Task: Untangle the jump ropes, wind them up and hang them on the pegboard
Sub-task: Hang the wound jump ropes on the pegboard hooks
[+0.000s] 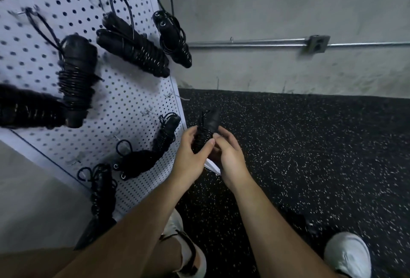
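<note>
A wound black jump rope (pixel 207 130) is held in front of me, its cord coiled round the handles, one handle tip pointing up. My left hand (pixel 190 153) grips the coiled part from the left, thumb across the cord. My right hand (pixel 230 155) holds it from the right, fingers curled at the coil. To the left stands the white pegboard (pixel 124 100). Several wound black ropes hang on its hooks, among them one at the top (pixel 133 49) and one low beside my left hand (pixel 153 151).
Bare metal hooks (pixel 175 96) stick out at the pegboard's right edge just above my hands. Black speckled rubber floor (pixel 310 155) lies below, a concrete wall with a conduit pipe (pixel 255 43) behind. My white shoes (pixel 348 255) are at the bottom.
</note>
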